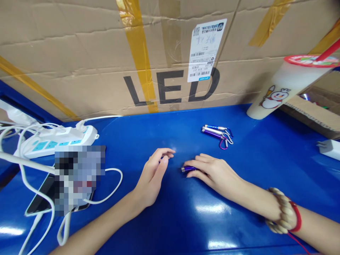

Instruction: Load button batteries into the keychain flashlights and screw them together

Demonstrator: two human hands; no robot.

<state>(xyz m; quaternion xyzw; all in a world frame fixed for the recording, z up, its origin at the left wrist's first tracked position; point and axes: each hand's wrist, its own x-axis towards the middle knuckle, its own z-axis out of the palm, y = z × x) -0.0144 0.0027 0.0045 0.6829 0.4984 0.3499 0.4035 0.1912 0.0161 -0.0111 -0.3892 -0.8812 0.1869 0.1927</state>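
Note:
My right hand (208, 168) is closed around a small purple metal flashlight (188, 169), whose silver end sticks out to the left between thumb and fingers. The rest of it is hidden under the hand. To its left, my left hand (154, 173) rests over the table, fingers loosely curved and thumb apart, with nothing seen in it. Beyond my right hand lie several similar slim flashlights (212, 132) side by side, in blue, silver and purple, with small carabiner clips at their right ends.
A large cardboard box (101, 71) stands along the back of the blue table (175, 226). At left are a white power strip (39, 148), cables and a phone (44, 194) beside a blurred area. A drink cup (281, 88) with a straw, an open carton (313, 117) and a white plug (330, 148) are at right.

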